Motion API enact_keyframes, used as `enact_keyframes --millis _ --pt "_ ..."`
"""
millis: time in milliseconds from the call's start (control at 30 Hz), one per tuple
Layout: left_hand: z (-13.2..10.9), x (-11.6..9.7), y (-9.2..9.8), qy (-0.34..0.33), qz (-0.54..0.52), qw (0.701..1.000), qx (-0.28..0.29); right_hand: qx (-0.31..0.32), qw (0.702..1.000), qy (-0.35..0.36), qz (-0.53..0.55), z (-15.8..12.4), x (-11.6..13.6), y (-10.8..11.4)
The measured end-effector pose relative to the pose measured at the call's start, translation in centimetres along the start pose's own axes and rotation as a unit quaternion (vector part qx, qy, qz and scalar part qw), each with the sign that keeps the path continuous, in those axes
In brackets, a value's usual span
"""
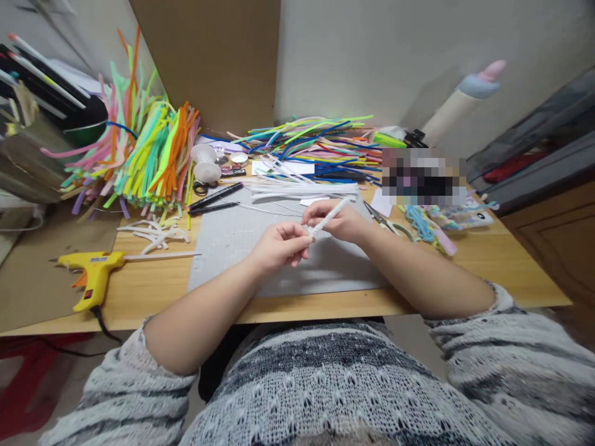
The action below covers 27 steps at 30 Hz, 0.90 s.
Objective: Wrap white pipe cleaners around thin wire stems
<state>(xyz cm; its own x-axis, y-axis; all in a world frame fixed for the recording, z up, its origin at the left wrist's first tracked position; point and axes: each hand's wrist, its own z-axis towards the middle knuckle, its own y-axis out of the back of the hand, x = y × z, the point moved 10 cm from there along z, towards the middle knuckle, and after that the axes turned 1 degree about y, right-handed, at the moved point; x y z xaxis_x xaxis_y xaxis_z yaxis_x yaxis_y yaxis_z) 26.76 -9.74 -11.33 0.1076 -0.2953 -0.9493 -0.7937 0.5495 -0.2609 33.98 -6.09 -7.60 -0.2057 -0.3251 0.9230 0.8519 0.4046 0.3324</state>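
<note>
Both hands meet over the grey cutting mat (pixel 232 241) in the middle of the wooden table. My left hand (pixel 281 243) pinches the lower end of a white pipe cleaner (pixel 331 215), fingers curled. The fingers of my right hand (pixel 339 222) are closed round the same white stem higher up. The stem slants up to the right and its tip sticks out past the right hand. A bundle of more white stems (pixel 302 189) lies just behind the hands.
A yellow glue gun (pixel 93 272) lies at the left table edge. Piles of coloured pipe cleaners (pixel 149 155) fill the left and back. Black pens (pixel 216 197), small scissors (pixel 387 221), white offcuts (pixel 155 234) and braided pastel pieces (pixel 432 226) surround the mat.
</note>
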Motion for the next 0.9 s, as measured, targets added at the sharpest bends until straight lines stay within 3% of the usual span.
enact_keyframes --millis 133,233,400,467,533,567,633,733,900 --pt "0.2 -1.0 1.8 -0.036 -0.011 0.997 -0.068 -0.027 0.997 0.0 -0.067 -1.3 -0.2 0.5" --pt "0.2 -1.1 2.3 -0.041 -0.002 0.995 -0.093 -0.017 0.978 0.044 -0.204 -2.7 1.8 0.3" --pt "0.2 -0.5 2.1 -0.042 0.077 0.991 -0.099 0.049 0.878 0.148 -0.453 -4.3 6.2 -2.4" --pt "0.2 -0.2 1.5 -0.042 0.128 0.988 -0.078 0.085 0.842 0.153 -0.511 -4.2 7.1 -3.2" --pt "0.1 0.3 0.4 -0.032 0.152 0.987 -0.031 0.117 0.829 0.138 -0.529 -3.5 7.5 -3.3" --pt "0.0 0.6 -0.2 -0.023 0.148 0.989 0.0 0.135 0.836 0.128 -0.516 -3.0 7.6 -3.1" --pt "-0.3 1.1 -1.4 -0.002 0.118 0.991 0.058 0.175 0.878 0.096 -0.435 -2.0 7.3 -2.4" --pt "-0.5 1.2 -1.9 0.014 0.077 0.993 0.086 0.236 0.942 0.015 -0.239 -1.0 5.5 -1.4" --pt "-0.8 0.9 -2.2 0.025 0.054 0.993 0.103 0.226 0.97 -0.084 -0.027 -0.7 0.9 -1.0"
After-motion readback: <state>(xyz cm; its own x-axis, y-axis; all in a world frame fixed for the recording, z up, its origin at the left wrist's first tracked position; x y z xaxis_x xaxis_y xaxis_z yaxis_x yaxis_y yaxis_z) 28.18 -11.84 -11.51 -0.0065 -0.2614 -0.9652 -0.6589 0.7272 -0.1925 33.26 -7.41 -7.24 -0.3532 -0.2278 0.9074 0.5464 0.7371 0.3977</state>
